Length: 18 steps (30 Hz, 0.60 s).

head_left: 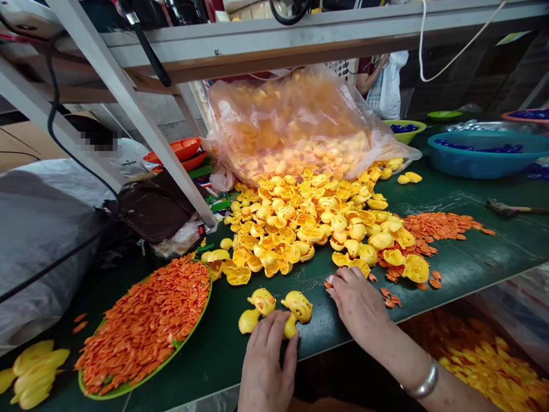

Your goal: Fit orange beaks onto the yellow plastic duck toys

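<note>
Two yellow plastic duck halves (299,306) lie side by side near the table's front edge. My left hand (268,357) rests over them, its fingers and thumb gripping the right one's lower part. Just to the right, my right hand (360,306) reaches down to the tabletop, fingertips pinched on a small orange plastic piece (329,284). Behind both hands spreads a heap of yellow duck halves (295,223), many showing their hollow side. Loose orange pieces (433,228) are piled to the right of the heap.
A green-rimmed tray (209,289) full of orange pieces sits at left. A large clear bag (291,120) of duck parts lies behind the heap. Blue basin (484,154) stands at right. A slanted metal post (141,114) and overhead shelf (274,37) frame the bench. Another person's arm (369,80) shows behind.
</note>
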{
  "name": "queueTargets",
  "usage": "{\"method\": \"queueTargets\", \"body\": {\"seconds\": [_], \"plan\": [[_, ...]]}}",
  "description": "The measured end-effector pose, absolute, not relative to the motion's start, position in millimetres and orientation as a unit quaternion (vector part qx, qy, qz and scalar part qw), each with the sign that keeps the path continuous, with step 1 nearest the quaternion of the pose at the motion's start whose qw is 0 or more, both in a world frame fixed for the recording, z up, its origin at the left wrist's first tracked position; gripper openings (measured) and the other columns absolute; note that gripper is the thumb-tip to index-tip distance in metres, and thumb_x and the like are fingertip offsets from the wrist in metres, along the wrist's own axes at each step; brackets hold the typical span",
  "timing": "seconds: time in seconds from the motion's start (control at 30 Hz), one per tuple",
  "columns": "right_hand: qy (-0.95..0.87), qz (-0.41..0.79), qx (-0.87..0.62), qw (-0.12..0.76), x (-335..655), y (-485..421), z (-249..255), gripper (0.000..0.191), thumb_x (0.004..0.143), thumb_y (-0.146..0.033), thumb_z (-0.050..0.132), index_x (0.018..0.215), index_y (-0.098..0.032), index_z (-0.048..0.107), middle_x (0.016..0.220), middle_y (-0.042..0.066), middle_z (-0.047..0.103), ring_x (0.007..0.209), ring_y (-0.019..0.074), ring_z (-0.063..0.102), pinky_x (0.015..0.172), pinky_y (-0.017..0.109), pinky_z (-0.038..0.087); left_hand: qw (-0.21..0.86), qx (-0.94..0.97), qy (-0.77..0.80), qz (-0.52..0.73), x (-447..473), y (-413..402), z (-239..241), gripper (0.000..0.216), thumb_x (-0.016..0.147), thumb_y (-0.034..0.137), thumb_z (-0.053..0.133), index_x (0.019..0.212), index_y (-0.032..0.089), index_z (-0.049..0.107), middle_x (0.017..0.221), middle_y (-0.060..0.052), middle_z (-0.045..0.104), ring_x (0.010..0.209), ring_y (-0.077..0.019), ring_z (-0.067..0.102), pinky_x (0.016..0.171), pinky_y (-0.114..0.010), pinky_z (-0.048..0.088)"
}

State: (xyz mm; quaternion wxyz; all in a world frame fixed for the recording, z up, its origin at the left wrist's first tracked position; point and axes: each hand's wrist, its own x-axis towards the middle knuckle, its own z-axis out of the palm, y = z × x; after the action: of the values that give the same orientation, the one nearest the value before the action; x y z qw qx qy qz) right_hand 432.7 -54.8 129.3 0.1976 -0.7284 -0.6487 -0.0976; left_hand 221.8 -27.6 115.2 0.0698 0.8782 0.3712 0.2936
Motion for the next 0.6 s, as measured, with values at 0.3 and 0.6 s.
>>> {"method": "queueTargets", "body": {"seconds": [0.3,0.6], "plan": [[-0.676,-0.096,-0.708,0.18,432.0,-40.1,127.7,0.021,0.079,-0.002,0.054,0.065,-0.016,0.063,0.068,0.01,0.059,0.073,0.0254,0.053,0.059,0.034,0.042,0.066,0.876,0.39,0.275,220.9,-29.2,115.4,0.027,0.087,0.026,0.051,0.113,0.022,0.054,0.107,-0.007,0.064,0.099,-0.0207,0.062,0.084,-0.038,0.054],[-0.618,0.141,-0.664,0.396,425.9,-55.2,134.6,0.013,0.087,-0.023,0.055,0.086,-0.021,0.068,0.081,-0.001,0.072,0.071,0.013,0.066,0.065,0.021,0.052,0.07,0.877,0.4,0.258,224.6,-30.5,115.6,0.028,0.087,0.027,0.051,0.115,0.023,0.051,0.108,-0.007,0.062,0.1,-0.0203,0.06,0.086,-0.039,0.052]]}}
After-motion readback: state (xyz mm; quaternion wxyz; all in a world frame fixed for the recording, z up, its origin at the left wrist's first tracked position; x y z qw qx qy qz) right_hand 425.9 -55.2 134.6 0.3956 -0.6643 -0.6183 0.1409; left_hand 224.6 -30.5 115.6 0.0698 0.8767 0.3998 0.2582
